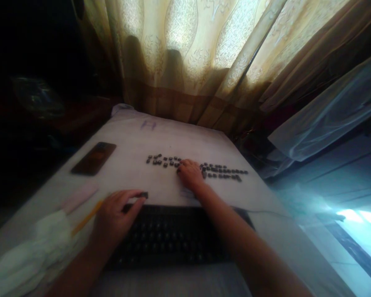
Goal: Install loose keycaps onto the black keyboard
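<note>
My left hand (pixel 119 210) pinches a small dark keycap (pixel 145 194) between thumb and fingertips, just above the keyboard's back left corner. The black keyboard (pixel 170 237) lies in front of me; many bare key posts show on it, though the picture is blurred. Beyond it my right hand (pixel 190 174) reaches in among loose black keycaps (pixel 224 170) set out in rough rows on the cloth. Its fingers are bent together, with a dark keycap (pixel 178 170) at the fingertips. The palm hides part of the rows.
A dark phone (pixel 93 159) lies at the left of the cloth-covered table (pixel 179 138). Nearer me are a pink strip (pixel 79 197), a yellow stick-like tool (pixel 87 217) and a crumpled white cloth (pixel 34 251). The keyboard's cable (pixel 268 212) runs right. Curtains (pixel 185 70) hang behind.
</note>
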Available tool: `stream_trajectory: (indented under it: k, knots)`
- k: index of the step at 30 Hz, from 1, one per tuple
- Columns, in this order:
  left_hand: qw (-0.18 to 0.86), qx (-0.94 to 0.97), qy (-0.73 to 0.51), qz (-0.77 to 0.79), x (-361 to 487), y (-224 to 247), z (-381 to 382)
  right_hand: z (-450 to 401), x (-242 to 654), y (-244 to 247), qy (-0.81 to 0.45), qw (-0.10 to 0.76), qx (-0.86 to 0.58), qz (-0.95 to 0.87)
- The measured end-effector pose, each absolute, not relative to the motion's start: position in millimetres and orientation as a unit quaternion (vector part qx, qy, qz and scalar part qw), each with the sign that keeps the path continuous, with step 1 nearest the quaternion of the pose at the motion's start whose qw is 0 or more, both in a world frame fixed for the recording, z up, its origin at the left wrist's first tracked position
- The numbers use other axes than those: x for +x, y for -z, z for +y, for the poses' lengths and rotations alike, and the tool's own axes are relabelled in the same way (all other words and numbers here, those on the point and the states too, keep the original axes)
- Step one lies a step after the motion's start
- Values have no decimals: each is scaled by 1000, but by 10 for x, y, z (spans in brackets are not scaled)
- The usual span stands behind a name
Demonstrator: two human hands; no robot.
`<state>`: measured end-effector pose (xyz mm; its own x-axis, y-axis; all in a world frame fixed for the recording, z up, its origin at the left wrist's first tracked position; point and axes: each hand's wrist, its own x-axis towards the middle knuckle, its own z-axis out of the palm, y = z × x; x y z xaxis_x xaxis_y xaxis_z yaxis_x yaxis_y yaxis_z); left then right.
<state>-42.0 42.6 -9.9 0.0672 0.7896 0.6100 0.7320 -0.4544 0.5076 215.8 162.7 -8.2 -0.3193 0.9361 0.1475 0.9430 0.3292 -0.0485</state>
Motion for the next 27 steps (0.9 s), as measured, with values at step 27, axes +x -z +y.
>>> stream_trajectory:
  k: [27]
  knots:
    - [48, 724, -423, 542, -416, 130, 448, 147, 1962, -332, -239, 45, -549, -800]
